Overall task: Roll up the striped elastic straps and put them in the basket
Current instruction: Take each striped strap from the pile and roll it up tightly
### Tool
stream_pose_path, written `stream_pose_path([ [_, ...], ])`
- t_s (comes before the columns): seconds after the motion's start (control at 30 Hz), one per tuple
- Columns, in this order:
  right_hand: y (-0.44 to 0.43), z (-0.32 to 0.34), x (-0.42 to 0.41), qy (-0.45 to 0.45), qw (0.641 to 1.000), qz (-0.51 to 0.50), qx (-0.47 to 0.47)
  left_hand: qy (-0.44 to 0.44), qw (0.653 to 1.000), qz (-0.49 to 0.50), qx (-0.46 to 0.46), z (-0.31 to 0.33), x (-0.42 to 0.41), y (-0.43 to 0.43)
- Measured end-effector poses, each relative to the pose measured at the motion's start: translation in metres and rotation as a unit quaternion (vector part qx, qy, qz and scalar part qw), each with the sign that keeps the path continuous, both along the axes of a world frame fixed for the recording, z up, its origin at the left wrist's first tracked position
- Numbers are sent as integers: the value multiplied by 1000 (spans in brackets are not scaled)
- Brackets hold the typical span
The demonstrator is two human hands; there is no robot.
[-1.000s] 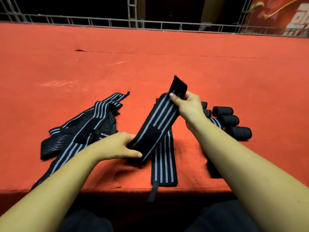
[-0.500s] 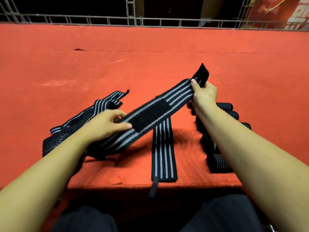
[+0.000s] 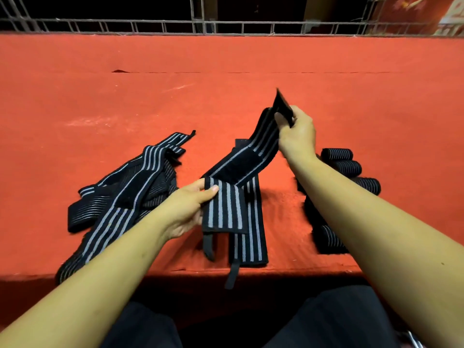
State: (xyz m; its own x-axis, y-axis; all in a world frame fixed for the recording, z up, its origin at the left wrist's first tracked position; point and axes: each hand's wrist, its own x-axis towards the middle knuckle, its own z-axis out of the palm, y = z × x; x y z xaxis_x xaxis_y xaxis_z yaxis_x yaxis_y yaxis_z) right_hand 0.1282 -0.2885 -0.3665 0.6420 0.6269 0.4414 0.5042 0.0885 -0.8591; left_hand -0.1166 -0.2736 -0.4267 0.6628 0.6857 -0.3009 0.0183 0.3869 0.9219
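A black strap with grey stripes (image 3: 223, 209) hangs between both hands above the red table. My left hand (image 3: 188, 207) pinches its near striped end, whose thin loop dangles below. My right hand (image 3: 297, 133) grips the far black end, raised and tilted up. Beneath it a second striped strap (image 3: 251, 244) lies flat, its loop hanging over the table's front edge. A heap of unrolled straps (image 3: 125, 194) lies to the left. Several rolled straps (image 3: 351, 169) sit at the right, partly hidden by my right forearm. No basket is in view.
The red table (image 3: 226, 96) stretches far back to a metal railing (image 3: 226, 26). Its front edge runs just before my lap. Dark trousers fill the bottom of the view.
The held strap has swung from a low diagonal stretch to a steeper one. My left hand has shifted right to the near end; my right hand has moved down and toward the centre.
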Motion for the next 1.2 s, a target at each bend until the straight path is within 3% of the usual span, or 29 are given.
stream_pose_path([
  [0.2, -6, 3, -1, 11, 999, 44, -16, -56, 996, -12, -65, -23, 20, -18],
  [0.27, -8, 4, -1, 8, 999, 52, -14, -16, 999, -25, -44, -32, 24, -23],
  [0.4, -11, 0, -7, 9, 997, 68, -20, 142, 982, -42, 115, -50, 27, -27],
  [0.53, -12, 2, -14, 29, 996, 81, -12, 167, 981, 54, 79, -58, 19, -8],
  [0.6, -12, 7, -18, 60, 994, 90, -4, 263, 946, 93, 168, -61, 11, 6],
  [0.67, -10, 9, -23, 97, 989, 114, -11, 323, 888, 120, 305, -59, 5, 13],
  [0.73, -8, 11, -32, 118, 982, 141, -37, 250, 870, 138, 402, -48, 4, 13],
  [0.8, -6, 14, -41, 121, 971, 192, -74, 141, 891, 133, 411, -29, 9, 11],
  [0.87, -6, 20, -50, 156, 941, 285, -96, 37, 925, 127, 357, -8, 16, 9],
  [0.97, -9, 31, -58, 266, 878, 389, -82, -111, 977, 102, 152, 16, 20, 18],
  [1.0, -9, 34, -60, 307, 857, 407, -74, -115, 984, 85, 106, 22, 20, 18],
  [1.1, -11, 36, -67, 430, 784, 446, -47, -70, 994, 4, 88, 27, 25, 13],
  [1.2, -9, 35, -72, 519, 732, 441, -24, -129, 991, -13, 40, 30, 30, 3],
])
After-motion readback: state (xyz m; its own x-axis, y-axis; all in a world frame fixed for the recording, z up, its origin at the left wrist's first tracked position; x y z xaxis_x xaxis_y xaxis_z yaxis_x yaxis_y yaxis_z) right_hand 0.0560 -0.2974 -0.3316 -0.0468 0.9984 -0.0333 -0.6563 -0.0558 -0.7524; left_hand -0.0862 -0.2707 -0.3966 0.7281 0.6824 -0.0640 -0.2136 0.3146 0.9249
